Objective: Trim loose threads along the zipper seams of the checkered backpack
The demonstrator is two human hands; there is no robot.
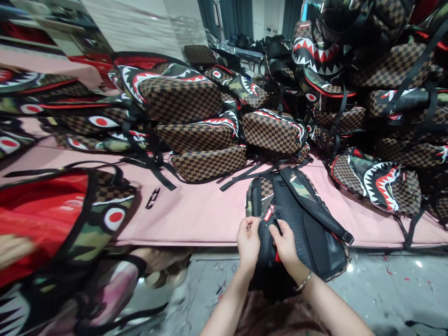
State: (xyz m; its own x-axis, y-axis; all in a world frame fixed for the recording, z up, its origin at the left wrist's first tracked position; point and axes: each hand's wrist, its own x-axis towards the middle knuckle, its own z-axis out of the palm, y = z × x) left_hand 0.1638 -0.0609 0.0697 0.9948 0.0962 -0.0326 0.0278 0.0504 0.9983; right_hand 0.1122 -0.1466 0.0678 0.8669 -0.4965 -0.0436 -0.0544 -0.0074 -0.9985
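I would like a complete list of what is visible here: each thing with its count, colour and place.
backpack: one, black back panel with camo and checker, lying at the table edge under both hands
piled backpacks: many, brown checker with shark mouths, across the table behind
near bag: one, red, camo, eye print, at left
buckle: one, black, on the table
table: one, pink cover
floor: grey, with scraps
bracelet: one, right wrist
left hand: on the backpack's edge
right hand: grip on a thin black tool
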